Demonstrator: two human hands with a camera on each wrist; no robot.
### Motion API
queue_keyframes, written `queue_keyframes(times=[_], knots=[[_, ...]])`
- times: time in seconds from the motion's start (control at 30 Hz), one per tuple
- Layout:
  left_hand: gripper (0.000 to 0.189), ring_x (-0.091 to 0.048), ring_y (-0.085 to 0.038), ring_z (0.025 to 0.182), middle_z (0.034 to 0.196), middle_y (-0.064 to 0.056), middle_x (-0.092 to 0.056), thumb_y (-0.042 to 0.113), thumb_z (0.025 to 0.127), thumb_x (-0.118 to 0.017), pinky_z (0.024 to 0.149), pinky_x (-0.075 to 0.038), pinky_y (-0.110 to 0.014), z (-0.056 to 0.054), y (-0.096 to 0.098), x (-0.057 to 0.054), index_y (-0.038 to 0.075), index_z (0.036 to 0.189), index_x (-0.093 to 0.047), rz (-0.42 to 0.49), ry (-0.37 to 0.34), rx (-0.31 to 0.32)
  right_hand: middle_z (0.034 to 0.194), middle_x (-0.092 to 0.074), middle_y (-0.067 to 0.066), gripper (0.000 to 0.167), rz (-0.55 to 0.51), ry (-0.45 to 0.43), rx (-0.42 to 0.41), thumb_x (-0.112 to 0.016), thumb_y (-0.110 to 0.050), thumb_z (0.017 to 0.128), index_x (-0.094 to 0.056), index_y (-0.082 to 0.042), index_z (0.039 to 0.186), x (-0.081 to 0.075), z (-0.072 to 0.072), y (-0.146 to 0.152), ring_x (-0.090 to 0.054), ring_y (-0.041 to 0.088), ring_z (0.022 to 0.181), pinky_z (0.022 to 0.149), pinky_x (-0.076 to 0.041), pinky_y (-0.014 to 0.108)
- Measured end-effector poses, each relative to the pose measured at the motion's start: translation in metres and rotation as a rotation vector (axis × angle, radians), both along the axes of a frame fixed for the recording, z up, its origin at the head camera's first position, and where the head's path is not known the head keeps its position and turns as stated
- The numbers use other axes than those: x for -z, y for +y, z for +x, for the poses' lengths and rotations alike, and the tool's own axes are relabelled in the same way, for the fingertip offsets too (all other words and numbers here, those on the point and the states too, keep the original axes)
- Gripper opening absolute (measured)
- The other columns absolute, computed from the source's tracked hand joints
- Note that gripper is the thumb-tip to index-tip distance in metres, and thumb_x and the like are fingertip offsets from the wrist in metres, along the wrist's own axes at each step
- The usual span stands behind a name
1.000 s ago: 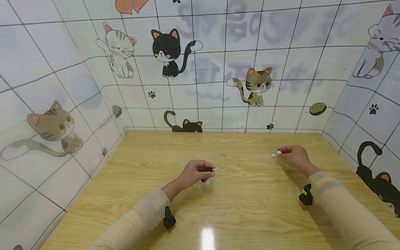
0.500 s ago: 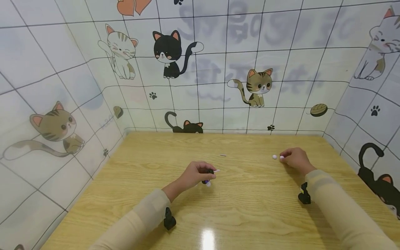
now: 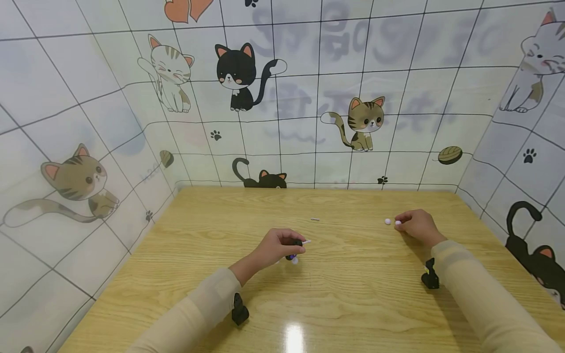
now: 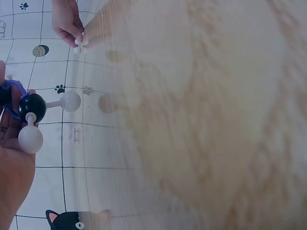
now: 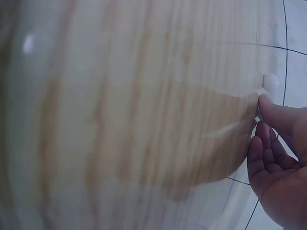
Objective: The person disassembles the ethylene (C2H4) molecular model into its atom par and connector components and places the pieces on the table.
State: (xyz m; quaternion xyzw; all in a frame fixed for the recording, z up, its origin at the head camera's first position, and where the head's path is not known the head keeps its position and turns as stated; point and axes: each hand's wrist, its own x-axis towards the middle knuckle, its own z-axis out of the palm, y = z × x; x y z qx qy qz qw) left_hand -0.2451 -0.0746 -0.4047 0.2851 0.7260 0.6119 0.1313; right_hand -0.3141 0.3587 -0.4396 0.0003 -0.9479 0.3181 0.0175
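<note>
My left hand grips a molecular model over the middle of the table. In the left wrist view, the model shows black balls joined by curved purple links, with white balls on short white pegs. At the right back of the table, my right hand pinches a small white ball between thumb and fingertips. Just left of it lies another white ball. The right wrist view shows that loose ball beyond the thumb, while the pinched one is mostly hidden by the fingers.
A small pale connector piece lies on the wooden table towards the back middle. Sheeting printed with cats stands around the table's back and sides. A black wrist camera sits at the left sleeve.
My right hand has shifted slightly right and lower with its white ball, widening the gap to the loose ball, then stayed still. The left hand keeps its grip on the model.
</note>
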Motion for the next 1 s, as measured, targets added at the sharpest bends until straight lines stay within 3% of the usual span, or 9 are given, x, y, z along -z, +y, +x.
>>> queue_keyframes(times=[0.37, 0.5, 0.63, 0.83, 1.0], knots=[[0.027, -0.058, -0.054, 0.086, 0.088, -0.002, -0.068, 0.004, 0.090, -0.070, 0.064, -0.053, -0.032, 0.002, 0.002, -0.002, -0.007, 0.114, -0.066, -0.013, -0.002, 0.010, 0.114, -0.061, 0.026, 0.039, -0.039, 0.001, 0.035, -0.070, -0.018, 0.090, -0.063, 0.009, 0.118, 0.000, 0.003, 0.004, -0.054, 0.042, 0.106, 0.087, -0.044, 0.052], [0.028, -0.058, -0.055, 0.084, 0.088, -0.005, -0.068, 0.004, 0.089, -0.070, 0.063, -0.052, -0.032, 0.003, 0.002, -0.003, -0.010, 0.114, -0.066, -0.008, 0.011, 0.008, 0.115, -0.061, 0.026, 0.041, -0.060, 0.015, 0.042, -0.070, -0.020, 0.091, -0.063, 0.008, 0.121, -0.002, 0.004, 0.006, -0.055, 0.039, 0.104, 0.082, -0.049, 0.046], [0.028, -0.058, -0.055, 0.085, 0.090, -0.009, -0.069, 0.003, 0.089, -0.070, 0.063, -0.052, -0.031, 0.003, 0.003, -0.004, -0.010, 0.113, -0.066, -0.006, 0.013, 0.007, 0.117, -0.061, 0.025, 0.043, -0.070, 0.019, 0.043, -0.069, -0.023, 0.092, -0.062, 0.006, 0.123, -0.006, 0.007, 0.002, -0.056, 0.040, 0.104, 0.083, -0.048, 0.048], [0.026, -0.059, -0.054, 0.090, 0.092, -0.008, -0.071, 0.002, 0.087, -0.072, 0.067, -0.054, -0.034, 0.004, 0.004, -0.004, -0.007, 0.111, -0.067, -0.015, -0.008, -0.017, 0.118, -0.062, 0.024, 0.049, -0.183, 0.016, -0.012, -0.070, -0.027, 0.092, -0.061, 0.008, 0.125, -0.017, 0.020, -0.019, -0.057, 0.040, 0.107, 0.087, -0.048, 0.049], [0.026, -0.059, -0.054, 0.087, 0.090, -0.008, -0.071, 0.003, 0.087, -0.073, 0.064, -0.053, -0.031, 0.004, 0.006, -0.004, -0.009, 0.110, -0.066, -0.025, 0.000, -0.024, 0.116, -0.065, 0.019, 0.048, -0.247, 0.002, -0.073, -0.071, -0.025, 0.091, -0.061, 0.007, 0.125, -0.021, 0.029, -0.038, -0.061, 0.032, 0.104, 0.087, -0.050, 0.044]])
